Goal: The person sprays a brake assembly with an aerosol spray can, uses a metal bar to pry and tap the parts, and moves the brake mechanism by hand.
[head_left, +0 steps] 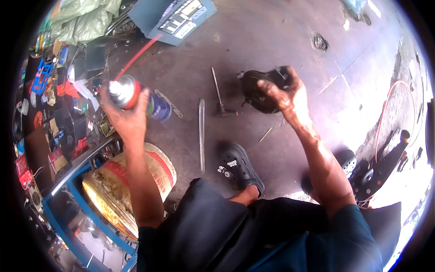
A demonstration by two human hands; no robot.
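My left hand (128, 119) is wrapped round a spray can (159, 109) with a blue body and a red-and-silver top. A thin red straw (138, 55) points from its nozzle towards the upper right. My right hand (288, 96) grips a dark, round, greasy mechanical part (254, 93) at its right side, above the floor; its exact kind is unclear. Between the hands, a T-handle wrench (218, 90) lies on the floor. Closer to me is a long flat metal bar (201, 136). A smaller metal strip (168, 103) lies beside the can, partly hidden by it.
A grey-blue box (181, 34) stands at the top. A dirty bucket (158, 165) and a blue metal frame (68, 206) are at lower left, beside scattered tools and parts. A thin stick (265, 134), my clog (240, 167) and a red hose (379, 120) are on the floor.
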